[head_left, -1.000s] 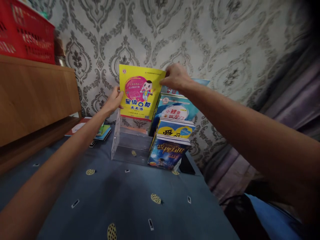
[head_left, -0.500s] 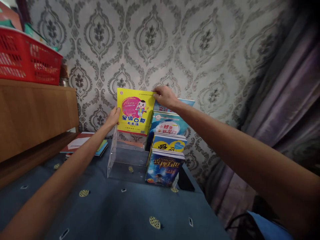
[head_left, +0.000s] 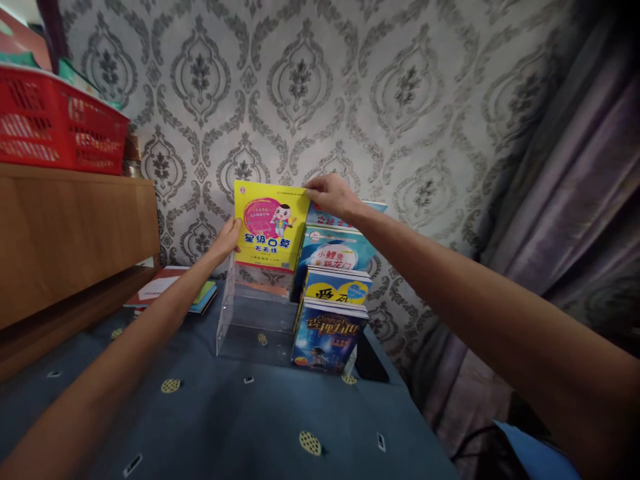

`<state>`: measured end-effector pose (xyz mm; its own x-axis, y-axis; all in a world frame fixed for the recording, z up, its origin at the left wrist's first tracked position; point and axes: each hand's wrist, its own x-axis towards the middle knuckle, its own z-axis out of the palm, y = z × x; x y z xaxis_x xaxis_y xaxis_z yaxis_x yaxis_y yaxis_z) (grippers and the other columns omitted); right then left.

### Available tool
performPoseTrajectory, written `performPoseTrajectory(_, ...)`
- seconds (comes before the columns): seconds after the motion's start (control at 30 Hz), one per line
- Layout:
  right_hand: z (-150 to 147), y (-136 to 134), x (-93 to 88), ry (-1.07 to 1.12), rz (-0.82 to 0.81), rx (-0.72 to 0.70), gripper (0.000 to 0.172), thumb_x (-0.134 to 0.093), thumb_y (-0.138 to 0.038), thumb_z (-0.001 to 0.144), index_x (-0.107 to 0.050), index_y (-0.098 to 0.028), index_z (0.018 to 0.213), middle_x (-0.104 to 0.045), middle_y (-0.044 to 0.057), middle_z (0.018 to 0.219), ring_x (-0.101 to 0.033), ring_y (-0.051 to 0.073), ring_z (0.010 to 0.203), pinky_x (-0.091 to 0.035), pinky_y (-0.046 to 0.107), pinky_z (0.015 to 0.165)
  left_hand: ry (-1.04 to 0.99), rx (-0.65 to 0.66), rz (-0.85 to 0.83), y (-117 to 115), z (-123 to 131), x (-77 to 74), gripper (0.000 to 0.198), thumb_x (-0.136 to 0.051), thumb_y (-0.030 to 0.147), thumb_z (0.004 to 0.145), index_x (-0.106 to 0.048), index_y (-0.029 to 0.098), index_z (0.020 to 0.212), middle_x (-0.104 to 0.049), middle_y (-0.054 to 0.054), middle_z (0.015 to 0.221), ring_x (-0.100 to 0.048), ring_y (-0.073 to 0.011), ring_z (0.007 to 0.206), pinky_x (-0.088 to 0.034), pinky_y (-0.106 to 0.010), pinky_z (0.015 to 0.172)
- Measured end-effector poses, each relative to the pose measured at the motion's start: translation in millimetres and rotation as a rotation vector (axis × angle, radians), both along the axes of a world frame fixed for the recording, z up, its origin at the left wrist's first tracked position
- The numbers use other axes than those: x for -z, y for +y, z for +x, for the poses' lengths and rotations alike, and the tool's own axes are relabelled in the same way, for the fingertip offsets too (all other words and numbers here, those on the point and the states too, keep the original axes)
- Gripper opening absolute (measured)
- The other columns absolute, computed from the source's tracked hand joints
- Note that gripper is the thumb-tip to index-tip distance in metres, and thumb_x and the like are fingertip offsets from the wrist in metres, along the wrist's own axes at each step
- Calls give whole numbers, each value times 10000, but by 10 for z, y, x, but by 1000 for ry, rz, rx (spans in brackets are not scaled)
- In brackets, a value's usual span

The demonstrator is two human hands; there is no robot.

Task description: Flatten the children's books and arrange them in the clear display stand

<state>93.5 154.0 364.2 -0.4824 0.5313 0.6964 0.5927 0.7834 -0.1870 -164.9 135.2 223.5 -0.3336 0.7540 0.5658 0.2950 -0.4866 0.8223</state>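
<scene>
A yellow workbook [head_left: 270, 227] with a pink circle and a cartoon child stands upright at the back left of a clear acrylic tiered book rack [head_left: 255, 337]. My left hand [head_left: 229, 237] grips its left edge, fingers partly behind the cover. At the top right corner, my right hand [head_left: 333, 193] is closed on the workbook, thumb and fingers pinching it. The rack's right half bears books in steps: a dark blue book [head_left: 327, 340] in front, a yellow-and-blue book [head_left: 337, 287], a teal book [head_left: 335, 247], and a light blue book [head_left: 373, 207] partly hidden behind my right hand.
A red plastic basket [head_left: 65, 127] sits on a wooden cabinet [head_left: 75, 233] at left. Several books [head_left: 163, 287] lie flat beside the rack, partly behind my left arm. A dark flat object [head_left: 373, 360] lies right of the rack on the blue tablecloth [head_left: 240, 427]. Curtains hang at right.
Both hands keep their hold on the yellow workbook, which stays at the rack's back left. The whole view has shifted slightly; otherwise little differs.
</scene>
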Motion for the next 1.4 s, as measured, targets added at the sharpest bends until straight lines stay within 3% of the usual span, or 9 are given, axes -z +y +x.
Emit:
performPoseTrajectory(0.2,-5,-26,14,60,-13,-42,300,-550,-158,828,-750,-169,1052,-758,85,986,-671,251,862,-555,400,798,14,3,15,0,-2,3,419,-502,588,926,-572,209,1092,-674,-97,994,-651,-199,777,-425,-171,387)
performPoseTrajectory(0.57,-37,43,9,18,54,-7,323,-532,-131,785,-763,-166,1009,-771,89,924,-682,268,875,-546,407,797,12,-3,14,64,-19,-35,414,-581,593,887,-570,207,1036,-651,-57,863,-632,-183,702,-431,-188,404)
performPoseTrajectory(0.8,-31,59,35,30,55,-36,300,-563,-152,797,-746,-154,1035,-766,108,969,-694,272,899,-556,416,824,12,66,4,-38,-61,-84,416,-538,596,910,-570,200,1031,-654,-66,889,-646,-200,789,-478,-192,450)
performPoseTrajectory(1.0,-35,171,119,86,193,-70,394,-552,-137,793,-684,-112,1163,-720,149,1151,-657,283,1082,-507,469,982,105,33,-21,-104,-113,-151,433,-409,554,976,-557,165,1097,-647,-111,1048,-650,-222,949,-550,-231,543)
performPoseTrajectory(1.1,-18,36,219,180,307,-73,388,-516,-164,847,-647,-142,1211,-685,155,1220,-618,293,1133,-464,513,1026,149,10,-16,-116,-197,-103,444,-345,546,999,-542,164,1109,-656,-129,1072,-665,-237,964,-567,-269,564)
performPoseTrajectory(1.17,-7,-217,411,215,386,-128,357,-473,-167,893,-630,-186,1214,-674,131,1234,-595,286,1169,-443,521,1042,253,-84,-18,-139,-322,13,469,-263,528,1024,-523,165,1166,-662,-139,1103,-673,-246,991,-575,-293,595)
performPoseTrajectory(1.23,2,-571,757,175,419,-250,319,-454,-154,919,-628,-197,1183,-677,119,1213,-591,276,1176,-457,508,1023,462,-255,-64,-195,-513,209,494,-158,472,1046,-494,167,1241,-662,-141,1150,-669,-240,1033,-581,-310,654)
performPoseTrajectory(1.3,15,-955,1254,71,390,-423,303,-427,-121,936,-631,-197,1147,-700,105,1138,-622,245,1104,-503,463,953,688,-416,-158,-292,-750,471,502,-113,410,1053,-492,161,1270,-662,-140,1174,-658,-235,1068,-578,-341,766)
performPoseTrajectory(1.4,40,-1438,2144,-189,303,-657,313,-417,-56,918,-645,-188,1087,-718,104,1097,-628,235,1102,-495,464,967,921,-515,-351,-493,-1094,912,466,-214,380,1036,-560,119,1207,-667,-177,1171,-617,-276,1154,-488,-429,988)
